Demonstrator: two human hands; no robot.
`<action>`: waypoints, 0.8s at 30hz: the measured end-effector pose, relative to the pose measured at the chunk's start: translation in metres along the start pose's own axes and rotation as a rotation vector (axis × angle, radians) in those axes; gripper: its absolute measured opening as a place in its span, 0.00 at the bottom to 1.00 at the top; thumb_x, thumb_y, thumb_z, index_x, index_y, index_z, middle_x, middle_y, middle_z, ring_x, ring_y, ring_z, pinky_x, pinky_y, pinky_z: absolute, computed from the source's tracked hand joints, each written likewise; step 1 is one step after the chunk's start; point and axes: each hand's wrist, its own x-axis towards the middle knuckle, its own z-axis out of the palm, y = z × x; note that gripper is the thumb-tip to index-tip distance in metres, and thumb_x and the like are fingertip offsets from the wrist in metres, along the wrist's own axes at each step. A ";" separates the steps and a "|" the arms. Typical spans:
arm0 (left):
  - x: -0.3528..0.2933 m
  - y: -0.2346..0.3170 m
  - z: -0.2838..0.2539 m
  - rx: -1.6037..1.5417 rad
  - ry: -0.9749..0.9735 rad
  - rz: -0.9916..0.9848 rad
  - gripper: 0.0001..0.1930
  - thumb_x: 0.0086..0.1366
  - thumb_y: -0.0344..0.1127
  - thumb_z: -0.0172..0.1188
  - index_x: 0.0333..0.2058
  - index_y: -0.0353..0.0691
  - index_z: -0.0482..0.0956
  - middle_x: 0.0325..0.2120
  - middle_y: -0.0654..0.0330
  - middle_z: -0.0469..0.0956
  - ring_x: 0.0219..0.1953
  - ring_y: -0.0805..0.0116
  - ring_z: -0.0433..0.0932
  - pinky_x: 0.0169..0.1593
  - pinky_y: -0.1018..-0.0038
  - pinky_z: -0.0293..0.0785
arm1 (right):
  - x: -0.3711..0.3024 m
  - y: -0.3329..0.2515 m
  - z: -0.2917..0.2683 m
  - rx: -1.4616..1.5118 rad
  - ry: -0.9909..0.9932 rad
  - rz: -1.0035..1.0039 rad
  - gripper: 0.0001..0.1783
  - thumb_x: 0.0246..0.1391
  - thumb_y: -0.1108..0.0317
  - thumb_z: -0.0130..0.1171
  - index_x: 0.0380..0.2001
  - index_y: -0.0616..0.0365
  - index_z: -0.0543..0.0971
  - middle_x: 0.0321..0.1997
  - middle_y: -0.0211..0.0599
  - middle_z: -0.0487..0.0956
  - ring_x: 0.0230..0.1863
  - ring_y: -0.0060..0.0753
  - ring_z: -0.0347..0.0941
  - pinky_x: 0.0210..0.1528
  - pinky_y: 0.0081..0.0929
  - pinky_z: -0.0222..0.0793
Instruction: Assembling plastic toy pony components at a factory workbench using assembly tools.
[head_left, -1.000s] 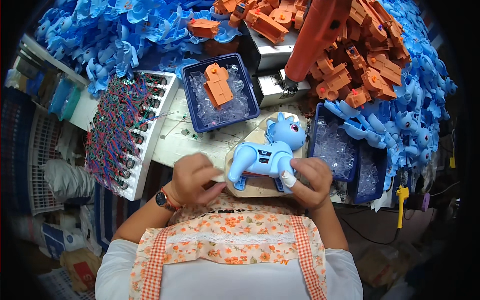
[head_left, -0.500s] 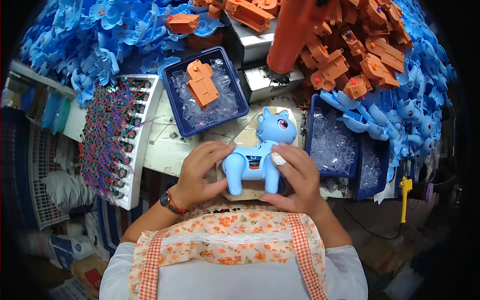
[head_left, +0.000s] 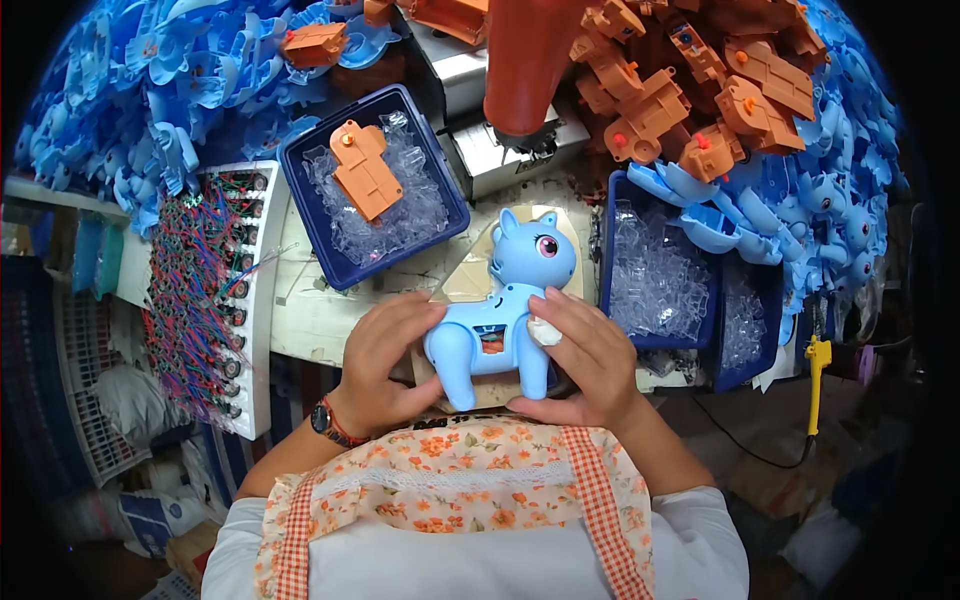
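Note:
A light-blue toy pony [head_left: 480, 345] lies on its side between my two hands, its head away from me and its legs toward me. An opening in its belly side shows coloured wires and something orange inside. My left hand [head_left: 385, 362] is closed on its rear end, fingers at the back and thumb by the hind leg. On the other side my right hand [head_left: 595, 365] grips the chest and front leg; a white wrap [head_left: 544, 332] covers one of its fingertips. Under the pony sits a tan cardboard-like pad [head_left: 470, 272].
A blue bin [head_left: 455, 222] holds clear plastic pieces and an orange gearbox-like housing [head_left: 362, 175]. Left stands a white foam tray [head_left: 262, 340] of wired parts. More bins [head_left: 607, 270] are at right. Blue shells and orange housings pile behind. A red-orange cylinder [head_left: 525, 70] hangs over a metal block.
The whole view has shifted, with the bench items now further left. The pony sits slightly lower and left in the picture, a little tilted. Both hands keep their hold on it.

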 end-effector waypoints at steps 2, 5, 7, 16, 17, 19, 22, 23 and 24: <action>-0.003 0.001 0.002 -0.025 0.016 -0.006 0.31 0.44 0.31 0.69 0.51 0.35 0.77 0.48 0.49 0.79 0.51 0.47 0.77 0.55 0.58 0.73 | -0.001 -0.002 0.000 -0.010 0.009 -0.001 0.41 0.36 0.51 0.78 0.51 0.63 0.75 0.58 0.54 0.76 0.58 0.60 0.73 0.56 0.49 0.71; -0.001 0.004 -0.003 0.019 0.029 -0.007 0.31 0.44 0.31 0.69 0.51 0.35 0.77 0.48 0.49 0.78 0.51 0.48 0.77 0.55 0.58 0.73 | -0.001 -0.005 -0.001 -0.028 0.020 -0.002 0.39 0.37 0.52 0.77 0.49 0.65 0.76 0.58 0.55 0.75 0.59 0.60 0.73 0.56 0.50 0.71; 0.005 0.002 -0.016 -0.030 -0.107 0.005 0.30 0.45 0.32 0.68 0.52 0.37 0.77 0.48 0.49 0.78 0.51 0.48 0.77 0.55 0.59 0.72 | 0.001 -0.005 -0.003 -0.045 0.029 -0.012 0.38 0.37 0.52 0.77 0.48 0.65 0.76 0.58 0.55 0.75 0.59 0.60 0.73 0.57 0.50 0.71; 0.096 0.030 0.002 0.243 -0.126 0.024 0.20 0.56 0.39 0.67 0.48 0.43 0.82 0.35 0.51 0.81 0.37 0.54 0.81 0.40 0.64 0.77 | 0.002 -0.015 -0.006 -0.133 0.011 0.015 0.32 0.39 0.53 0.74 0.45 0.64 0.79 0.58 0.51 0.76 0.58 0.55 0.74 0.57 0.48 0.69; 0.099 0.029 0.009 0.297 -0.159 0.002 0.21 0.56 0.41 0.68 0.49 0.44 0.82 0.33 0.53 0.81 0.35 0.54 0.80 0.38 0.63 0.76 | 0.003 -0.015 -0.007 -0.140 0.013 0.001 0.32 0.39 0.53 0.74 0.45 0.64 0.79 0.58 0.51 0.76 0.58 0.55 0.74 0.57 0.48 0.69; 0.102 0.026 0.015 0.346 -0.189 -0.009 0.22 0.55 0.44 0.69 0.49 0.46 0.82 0.30 0.54 0.81 0.34 0.54 0.80 0.35 0.62 0.75 | 0.004 -0.013 -0.010 -0.077 -0.005 0.000 0.33 0.39 0.52 0.75 0.46 0.62 0.79 0.57 0.49 0.77 0.57 0.54 0.74 0.58 0.48 0.68; 0.098 0.026 0.020 0.432 -0.115 0.095 0.23 0.53 0.45 0.70 0.46 0.44 0.81 0.23 0.56 0.78 0.30 0.58 0.80 0.30 0.63 0.74 | 0.016 -0.003 -0.036 -0.060 -0.061 -0.016 0.33 0.39 0.54 0.76 0.47 0.61 0.79 0.57 0.48 0.77 0.56 0.52 0.75 0.58 0.46 0.68; 0.100 0.025 0.021 0.437 -0.118 0.095 0.23 0.53 0.45 0.70 0.46 0.44 0.81 0.23 0.56 0.78 0.30 0.58 0.80 0.30 0.63 0.74 | 0.027 0.003 -0.044 -0.045 -0.078 -0.042 0.32 0.38 0.57 0.76 0.48 0.60 0.79 0.57 0.48 0.77 0.55 0.52 0.75 0.57 0.45 0.69; 0.101 0.025 0.022 0.447 -0.116 0.102 0.22 0.53 0.45 0.70 0.46 0.44 0.81 0.22 0.57 0.78 0.29 0.58 0.80 0.29 0.63 0.74 | 0.045 0.008 -0.051 -0.112 0.081 -0.078 0.34 0.38 0.59 0.77 0.50 0.60 0.78 0.56 0.46 0.78 0.55 0.48 0.75 0.56 0.42 0.69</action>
